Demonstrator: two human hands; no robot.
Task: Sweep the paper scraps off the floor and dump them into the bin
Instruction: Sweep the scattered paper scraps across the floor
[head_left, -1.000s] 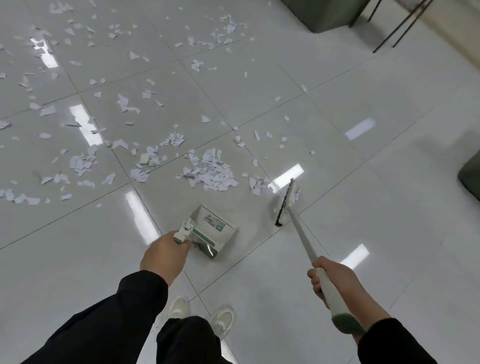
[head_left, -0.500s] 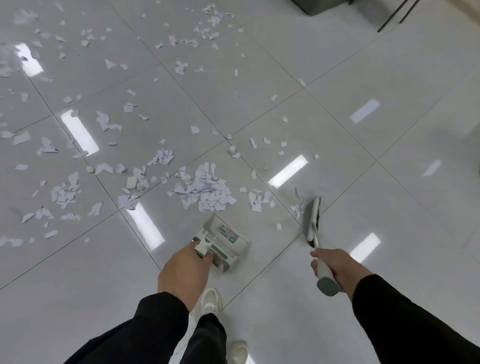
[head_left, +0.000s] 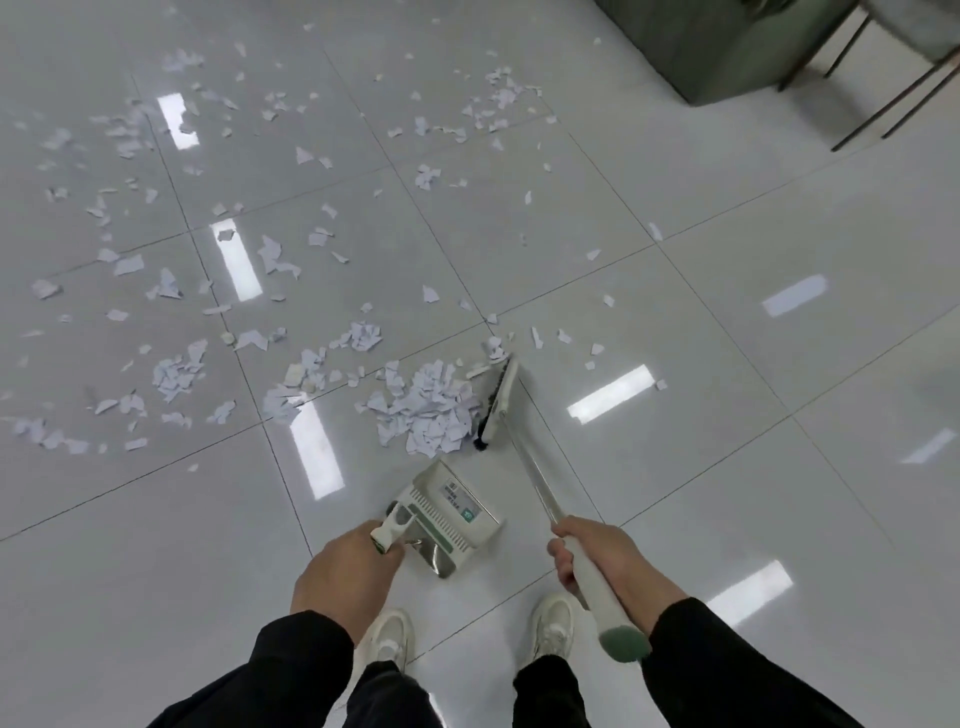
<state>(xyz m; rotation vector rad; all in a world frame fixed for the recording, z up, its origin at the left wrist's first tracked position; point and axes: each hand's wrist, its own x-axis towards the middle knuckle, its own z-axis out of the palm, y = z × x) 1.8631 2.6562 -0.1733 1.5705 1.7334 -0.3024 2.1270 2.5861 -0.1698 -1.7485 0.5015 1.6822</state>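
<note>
Broom (head_left: 497, 402), gripped by the right hand (head_left: 597, 553), has swung from right of the scraps (head_left: 426, 410) to touch the pile's edge. Left hand (head_left: 345, 571) grips the dustpan (head_left: 449, 512), just beside the pile. Gathering proceeds; many scraps remain scattered.

Office-like room — glossy pale floor tiles (head_left: 675, 364), thin-legged chair (head_left: 883, 78), ceiling-light reflections

We are seeing white paper scraps (head_left: 423, 410) lying heaped on the glossy floor, with many more strewn to the left and beyond. The broom (head_left: 497, 397), white-handled with dark bristles, is touching the heap's right edge. The white dustpan (head_left: 451, 512) is sitting just below the heap, mouth facing it.
</note>
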